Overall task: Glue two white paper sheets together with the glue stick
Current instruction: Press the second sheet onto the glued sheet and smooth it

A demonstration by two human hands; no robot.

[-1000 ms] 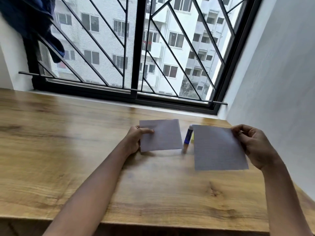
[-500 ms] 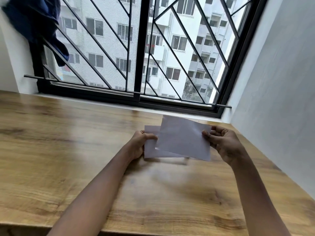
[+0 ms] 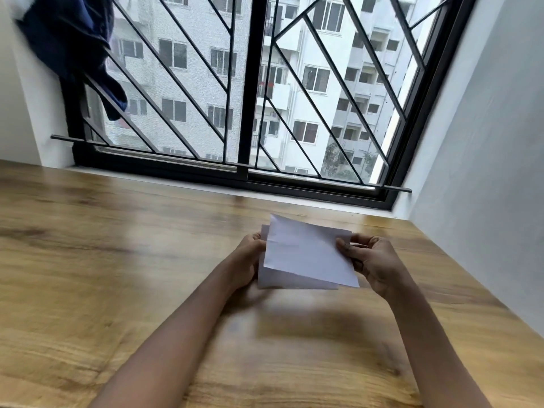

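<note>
Almost aligned, both papers hung over the table (image 3: pixel 117 260).
The right hand (image 3: pixel 374 260) pinched the upper sheet (image 3: pixel 306 254) at its right edge; the left hand (image 3: pixel 250 260) held the lower sheet (image 3: pixel 288 282) at its left edge. The upper lay skewed across it. No glue stick was visible.

I see a wooden bench (image 3: pixel 117 260) running up to a black-framed window (image 3: pixel 250 83) with diagonal bars. Daylight comes through, a pale apartment block (image 3: pixel 297 113) outside. White wall (image 3: pixel 485 142) on my right; dark blue cloth (image 3: pixel 73 39) hangs top left.
</note>
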